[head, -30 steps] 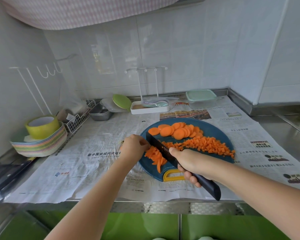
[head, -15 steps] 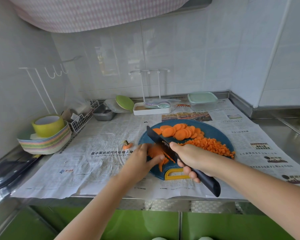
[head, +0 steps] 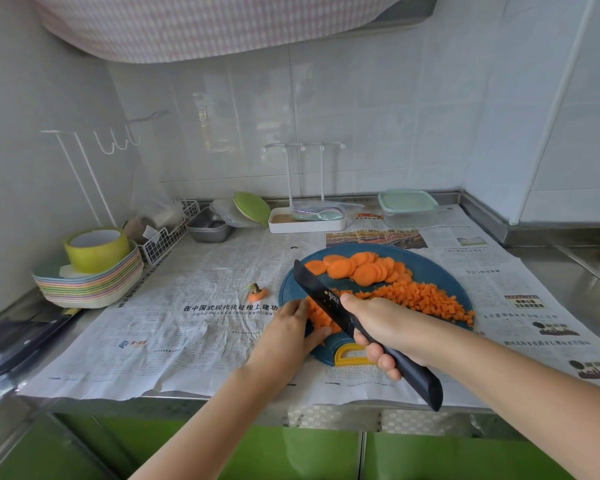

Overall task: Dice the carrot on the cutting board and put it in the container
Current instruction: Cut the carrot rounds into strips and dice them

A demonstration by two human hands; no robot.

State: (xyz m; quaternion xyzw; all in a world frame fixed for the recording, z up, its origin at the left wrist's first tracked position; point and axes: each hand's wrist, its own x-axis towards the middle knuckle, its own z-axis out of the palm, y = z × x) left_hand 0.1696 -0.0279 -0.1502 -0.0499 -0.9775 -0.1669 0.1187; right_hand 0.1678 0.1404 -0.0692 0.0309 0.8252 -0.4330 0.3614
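At the near left edge of the round blue cutting board (head: 430, 268), the left hand (head: 284, 337) lies with fairly straight fingers and thumb pressed against a small bunch of carrot strips (head: 317, 318). The right hand (head: 385, 323) is wrapped round the handle of a black knife (head: 317, 288), thumb resting on the flat of the blade, which slants across the strips with its tip toward the far left. The step in hand looks like cross-cutting these strips into dice. To do it well, the left fingertips would best curl back so that knuckles rather than tips face the blade, since they sit just beside it. The bunch should be squared up and held flat so the pieces match the diced carrot (head: 426, 301) heaped on the board's right side. Short, even strokes would suit. Carrot rounds (head: 357, 270) at the far side are not yet cut into strips, so a good deal remains. The container (head: 407, 206), lid on, stands well apart at the back right of the tabletop (head: 586, 289) and will need opening before any dice go in.
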